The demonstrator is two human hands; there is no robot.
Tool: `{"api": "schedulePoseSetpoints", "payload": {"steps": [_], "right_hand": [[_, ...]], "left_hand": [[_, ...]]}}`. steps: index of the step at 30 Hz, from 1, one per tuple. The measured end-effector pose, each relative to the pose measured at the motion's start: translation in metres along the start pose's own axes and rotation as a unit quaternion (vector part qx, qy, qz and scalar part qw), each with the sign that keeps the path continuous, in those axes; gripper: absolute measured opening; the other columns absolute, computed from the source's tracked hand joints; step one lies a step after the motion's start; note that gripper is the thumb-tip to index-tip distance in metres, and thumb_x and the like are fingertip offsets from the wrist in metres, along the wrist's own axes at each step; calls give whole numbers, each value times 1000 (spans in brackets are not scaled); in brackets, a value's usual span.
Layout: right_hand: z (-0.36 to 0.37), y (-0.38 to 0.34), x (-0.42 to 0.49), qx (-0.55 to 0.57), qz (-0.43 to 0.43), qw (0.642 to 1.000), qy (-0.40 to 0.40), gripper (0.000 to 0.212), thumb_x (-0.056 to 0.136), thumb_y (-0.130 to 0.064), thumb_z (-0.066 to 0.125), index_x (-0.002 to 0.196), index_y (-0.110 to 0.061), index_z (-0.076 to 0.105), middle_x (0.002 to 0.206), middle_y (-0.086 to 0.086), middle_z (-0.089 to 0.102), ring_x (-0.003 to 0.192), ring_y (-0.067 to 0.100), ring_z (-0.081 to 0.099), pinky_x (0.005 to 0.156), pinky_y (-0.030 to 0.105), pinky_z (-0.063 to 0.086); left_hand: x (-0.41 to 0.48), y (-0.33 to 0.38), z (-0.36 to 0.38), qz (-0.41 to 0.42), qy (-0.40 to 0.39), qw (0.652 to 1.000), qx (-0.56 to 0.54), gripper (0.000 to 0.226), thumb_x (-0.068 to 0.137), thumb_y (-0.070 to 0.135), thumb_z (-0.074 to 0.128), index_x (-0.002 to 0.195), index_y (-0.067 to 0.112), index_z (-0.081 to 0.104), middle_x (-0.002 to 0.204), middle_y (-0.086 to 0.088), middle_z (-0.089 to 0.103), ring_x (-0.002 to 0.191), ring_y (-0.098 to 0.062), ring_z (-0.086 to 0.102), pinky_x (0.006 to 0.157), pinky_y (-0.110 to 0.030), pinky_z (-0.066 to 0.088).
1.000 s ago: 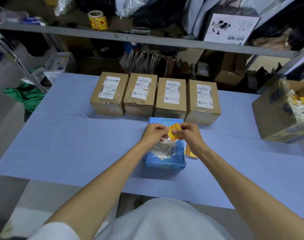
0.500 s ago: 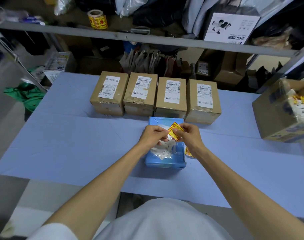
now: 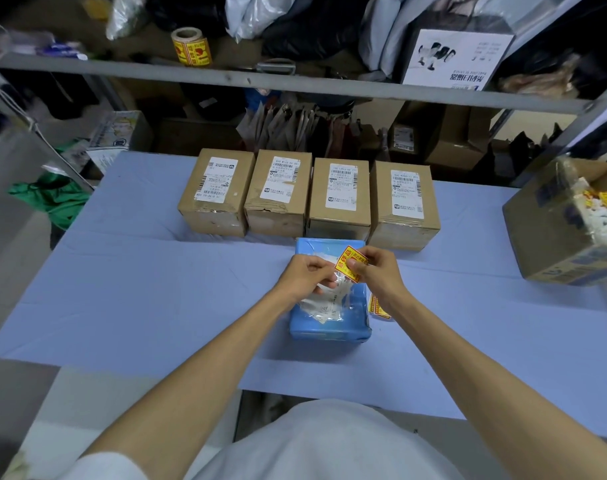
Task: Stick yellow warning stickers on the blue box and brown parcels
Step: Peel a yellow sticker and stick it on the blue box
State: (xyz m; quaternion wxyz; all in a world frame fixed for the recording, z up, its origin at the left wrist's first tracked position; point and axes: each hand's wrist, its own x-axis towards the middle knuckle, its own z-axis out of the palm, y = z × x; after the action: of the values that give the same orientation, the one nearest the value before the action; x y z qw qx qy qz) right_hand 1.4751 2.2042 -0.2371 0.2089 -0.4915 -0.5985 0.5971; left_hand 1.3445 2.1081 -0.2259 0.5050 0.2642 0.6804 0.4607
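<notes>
- The right hand is pinching a yellow sticker between its thumb and curled fingers, holding it tilted above the far end of the blue box.
- The left hand is hovering beside it with its fingers curled inward and their tips meeting the sticker's left edge. I cannot tell whether they are gripping the sticker, a backing sheet or nothing.
- The blue box is lying flat near the middle of the worktop, slightly toward the right edge. It is carrying a crinkled white label under clear film on its top face.
- Four brown parcels are standing side by side in a row toward the far edge, each showing a white shipping label on top. The blue box's far end is sitting just in front of the two right-hand parcels.
- More yellow stickers are lying on the worktop just beside the blue box's right side, partly hidden by the right wrist.
- An open carton is resting at the right edge, holding white and yellow scraps.
- A sticker roll is standing on the shelf beyond the far edge.
</notes>
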Motion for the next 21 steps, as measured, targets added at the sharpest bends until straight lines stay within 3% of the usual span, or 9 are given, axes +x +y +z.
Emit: {"api": "schedulePoseSetpoints", "payload": {"steps": [8, 15, 18, 21], "right_hand": [[-5, -4, 2, 26, 16, 1000, 0, 12, 84, -7, 69, 95, -9, 63, 85, 2, 69, 75, 12, 68, 64, 23, 58], [-3, -6, 2, 26, 12, 1000, -8, 11, 85, -6, 68, 92, -12, 62, 86, 3, 69, 78, 15, 67, 65, 25, 57], [-1, -4, 1, -10, 4, 1000, 7, 16, 84, -10, 71, 97, -13, 62, 93, 6, 65, 79, 16, 63, 60, 22, 52], [1, -5, -3, -72, -44, 996, 22, 15, 80, -17, 75, 92, -18, 67, 91, -5, 65, 73, 11, 61, 56, 18, 47]], "left_hand": [[3, -4, 0, 1, -12, 1000, -28, 6, 90, 10, 62, 89, 10, 68, 76, -4, 71, 65, -8, 68, 55, -14, 50], [4, -1, 2, -1, -5, 1000, -17, 6, 89, 7, 62, 88, 9, 68, 77, -6, 71, 66, -8, 68, 55, -14, 50], [3, 1, 2, 7, -7, 1000, -22, 8, 90, 7, 60, 89, 9, 68, 75, -4, 70, 62, -4, 68, 54, -13, 50], [3, 1, 2, 13, -9, 999, -33, 10, 92, 8, 59, 94, 6, 69, 75, -4, 69, 62, -4, 68, 54, -13, 49]]}}
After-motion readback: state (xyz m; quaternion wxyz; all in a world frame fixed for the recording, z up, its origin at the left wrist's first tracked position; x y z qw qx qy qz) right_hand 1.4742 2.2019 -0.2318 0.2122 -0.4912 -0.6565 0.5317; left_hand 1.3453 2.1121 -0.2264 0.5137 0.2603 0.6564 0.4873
